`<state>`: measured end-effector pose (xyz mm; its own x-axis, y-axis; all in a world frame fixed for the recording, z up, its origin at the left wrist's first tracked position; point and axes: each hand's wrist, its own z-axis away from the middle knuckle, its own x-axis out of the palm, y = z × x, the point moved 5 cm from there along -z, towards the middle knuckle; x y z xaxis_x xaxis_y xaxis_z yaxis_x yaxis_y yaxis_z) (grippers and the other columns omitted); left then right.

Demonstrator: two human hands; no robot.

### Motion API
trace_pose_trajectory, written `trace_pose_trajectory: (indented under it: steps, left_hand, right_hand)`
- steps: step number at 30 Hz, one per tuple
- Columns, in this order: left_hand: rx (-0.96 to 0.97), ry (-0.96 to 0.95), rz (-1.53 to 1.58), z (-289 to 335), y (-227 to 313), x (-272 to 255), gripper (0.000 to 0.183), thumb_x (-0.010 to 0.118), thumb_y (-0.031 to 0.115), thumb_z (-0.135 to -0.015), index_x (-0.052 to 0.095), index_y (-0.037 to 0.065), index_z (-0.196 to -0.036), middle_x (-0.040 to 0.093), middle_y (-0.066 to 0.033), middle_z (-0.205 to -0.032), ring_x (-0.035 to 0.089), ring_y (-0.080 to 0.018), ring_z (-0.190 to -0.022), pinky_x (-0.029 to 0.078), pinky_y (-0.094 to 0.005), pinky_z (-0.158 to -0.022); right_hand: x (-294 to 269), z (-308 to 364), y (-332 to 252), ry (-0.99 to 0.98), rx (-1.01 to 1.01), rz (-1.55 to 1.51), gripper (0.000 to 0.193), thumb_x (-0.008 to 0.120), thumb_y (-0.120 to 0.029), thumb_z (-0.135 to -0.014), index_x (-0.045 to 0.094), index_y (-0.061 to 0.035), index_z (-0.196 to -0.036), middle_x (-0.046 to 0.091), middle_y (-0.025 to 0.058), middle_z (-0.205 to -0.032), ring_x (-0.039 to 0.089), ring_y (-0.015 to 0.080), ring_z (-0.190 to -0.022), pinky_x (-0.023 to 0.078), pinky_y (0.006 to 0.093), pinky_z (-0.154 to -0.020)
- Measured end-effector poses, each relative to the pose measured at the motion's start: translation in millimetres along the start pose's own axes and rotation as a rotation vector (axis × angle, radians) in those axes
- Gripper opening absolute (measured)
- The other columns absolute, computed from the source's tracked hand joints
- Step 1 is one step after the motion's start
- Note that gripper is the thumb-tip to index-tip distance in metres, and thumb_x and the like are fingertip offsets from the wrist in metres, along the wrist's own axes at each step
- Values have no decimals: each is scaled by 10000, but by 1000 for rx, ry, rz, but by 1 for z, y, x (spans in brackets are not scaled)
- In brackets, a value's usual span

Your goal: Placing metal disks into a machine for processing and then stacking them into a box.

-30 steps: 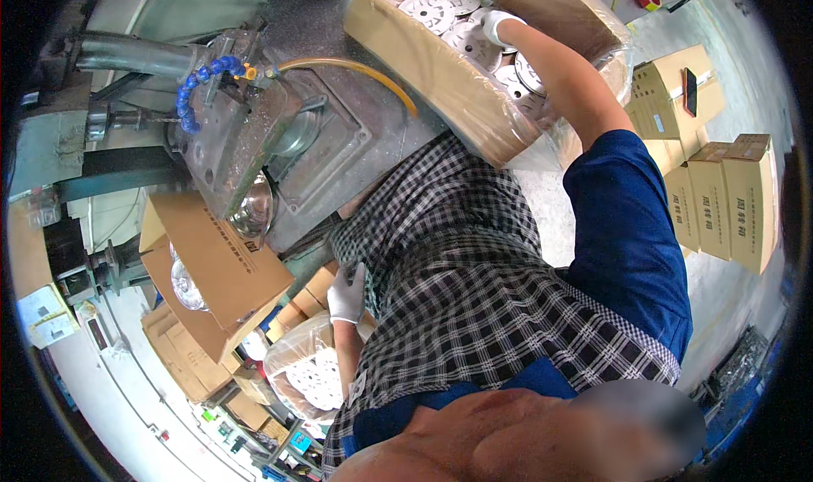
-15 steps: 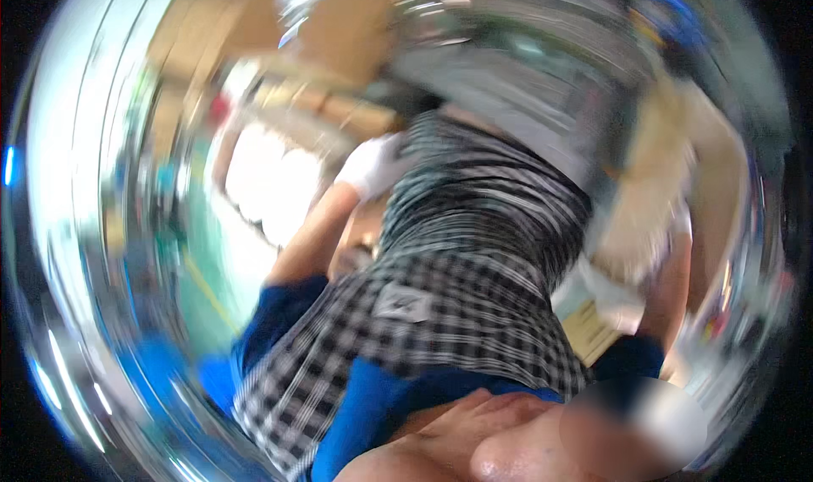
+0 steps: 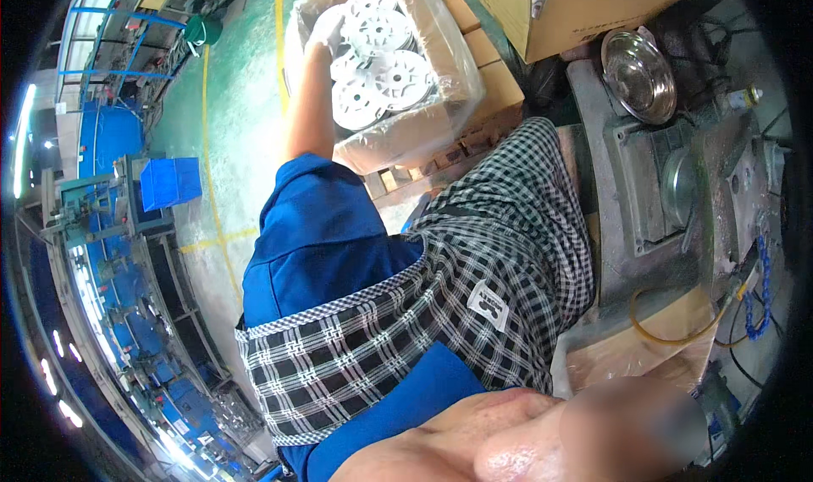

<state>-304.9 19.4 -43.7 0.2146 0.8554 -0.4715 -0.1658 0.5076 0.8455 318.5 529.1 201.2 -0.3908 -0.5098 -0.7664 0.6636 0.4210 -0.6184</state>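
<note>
My left arm stretches out to a plastic-lined carton [image 3: 402,148] at the far middle. My left hand [image 3: 326,32], in a white glove, is at the left side of that carton, against the round silver metal discs [image 3: 402,78] lying in it. The discs have holes and raised patterns, and several are piled on each other. The white glove blends with the bright metal, so I cannot tell whether its fingers grip a disc or only rest on one. My right hand is out of view.
On my right is a machine bench with a metal fixture [image 3: 648,190], a shiny steel bowl [image 3: 639,76] and a yellow hose [image 3: 639,325]. An open carton [image 3: 584,16] holds metal parts behind it. A blue bin [image 3: 169,183] and racks stand left, across the green floor [image 3: 241,84].
My body and view have turned, bringing the carton of discs to the far middle. My left arm now reaches out into that carton. My right arm has left the picture.
</note>
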Motion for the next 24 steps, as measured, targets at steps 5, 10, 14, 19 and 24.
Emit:
trace_pose_trajectory:
  steps: [5,10,14,19,24]
  left_hand:
    - [159,125,-467,-45,-50,1,441,593,287,-881,539,60,-1255,611,-65,-1134,570,-201,-924,478,-332,-780]
    - [120,93,-825,-48,-5,22,584,566,542,-815,590,131,-1229,583,-127,-1249,527,-309,-1172,408,-419,-992]
    - [175,186,-746,-67,-32,12,565,571,551,-805,634,119,-1163,621,-130,-1178,559,-309,-1117,426,-410,-959]
    - [298,-30,-533,-43,16,32,463,636,407,-820,645,32,-1092,664,-136,-1050,603,-240,-988,446,-322,-873]
    - [412,28,-396,18,77,0,425,666,349,-829,643,7,-1081,677,-91,-911,605,-155,-873,464,-276,-783]
  right_hand:
    - [-66,71,-56,202,-24,-71,456,532,-322,-941,501,-22,-1283,576,188,-1219,619,338,-956,517,414,-851]
    - [-123,146,-94,428,-30,-140,439,545,-312,-938,547,5,-1243,589,208,-1201,630,374,-927,536,427,-826]
    - [-156,166,-78,436,-64,-124,485,518,-365,-944,531,-4,-1267,579,203,-1230,623,412,-950,546,450,-819]
    - [-144,169,-42,299,-100,-152,508,418,-347,-993,454,57,-1298,539,231,-1252,615,362,-984,551,421,-803]
    - [-151,172,-9,111,189,-315,660,469,-439,-945,307,-16,-1426,467,155,-1328,518,222,-1159,384,348,-1014]
